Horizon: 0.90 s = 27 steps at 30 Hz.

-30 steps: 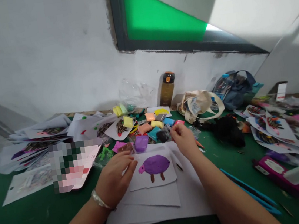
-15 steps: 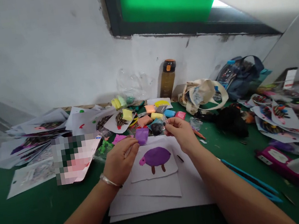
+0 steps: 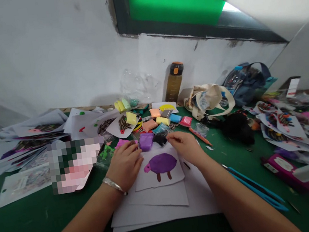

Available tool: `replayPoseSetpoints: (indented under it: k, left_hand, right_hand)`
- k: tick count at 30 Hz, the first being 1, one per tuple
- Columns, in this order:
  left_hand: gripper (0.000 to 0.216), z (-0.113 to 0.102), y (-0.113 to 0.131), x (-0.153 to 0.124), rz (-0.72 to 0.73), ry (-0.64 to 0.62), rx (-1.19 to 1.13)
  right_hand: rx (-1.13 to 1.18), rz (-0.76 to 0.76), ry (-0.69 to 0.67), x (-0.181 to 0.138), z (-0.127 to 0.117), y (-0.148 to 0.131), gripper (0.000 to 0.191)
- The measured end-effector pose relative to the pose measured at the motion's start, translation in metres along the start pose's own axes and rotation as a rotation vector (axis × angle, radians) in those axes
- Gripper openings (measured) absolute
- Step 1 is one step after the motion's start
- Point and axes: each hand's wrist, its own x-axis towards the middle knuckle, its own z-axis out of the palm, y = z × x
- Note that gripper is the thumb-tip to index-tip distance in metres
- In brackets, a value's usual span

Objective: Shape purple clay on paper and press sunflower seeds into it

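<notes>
On a stack of white paper (image 3: 157, 214) lies a sheet with a clay animal: a purple body (image 3: 163, 164), a pink head and brown legs. My right hand (image 3: 186, 148) is closed, thumb and finger pinched at the right edge of a black clay packet (image 3: 160, 138) in clear plastic. My left hand (image 3: 125, 165), a silver bracelet on its wrist, has its fingers curled together beside a purple clay packet (image 3: 146, 142); whatever they hold is hidden. Pink clay (image 3: 121, 142) shows just behind those fingers.
Several coloured clay packets lie behind my hands, before a bottle (image 3: 175, 82). Left are piled papers (image 3: 42, 127) and a phone (image 3: 91, 162), partly blurred. A cloth bag (image 3: 205, 98), a black bundle (image 3: 237, 128), blue scissor-like tool (image 3: 258, 189) and magenta box (image 3: 287, 173) lie right.
My right hand has come down slightly with the black clay packet, which now lies lower against the table. My left hand has moved a little left and its fingers curl more.
</notes>
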Motion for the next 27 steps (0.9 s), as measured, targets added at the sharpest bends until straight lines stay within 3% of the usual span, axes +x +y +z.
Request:
replayPoseSetpoints:
  k: [5,7,11,19,24,27]
  left_hand:
    - [0.023,-0.009,0.014,0.003,0.098,0.161,-0.025]
    - [0.022,-0.011,0.022,0.004,0.162,0.168,-0.077]
    - [0.023,-0.007,0.029,0.003,0.200,0.061,-0.112]
    - [0.043,-0.007,0.024,0.003,0.118,-0.226,-0.113]
    - [0.043,-0.010,0.027,0.006,0.093,-0.320,-0.110]
    - [0.041,-0.008,0.022,0.005,0.078,-0.326,-0.118]
  right_hand:
    - [-0.160,-0.026,-0.160,-0.009,-0.012,-0.010,0.032]
    - [-0.237,-0.044,-0.193,-0.015,-0.019,-0.014,0.035]
    - [-0.363,-0.069,-0.239,-0.034,-0.028,-0.020,0.035]
    - [-0.478,0.131,-0.342,-0.067,-0.039,-0.009,0.021]
    - [-0.513,0.090,-0.354,-0.066,-0.032,-0.005,0.017]
    - [-0.502,0.142,-0.286,-0.064,-0.031,-0.009,0.018]
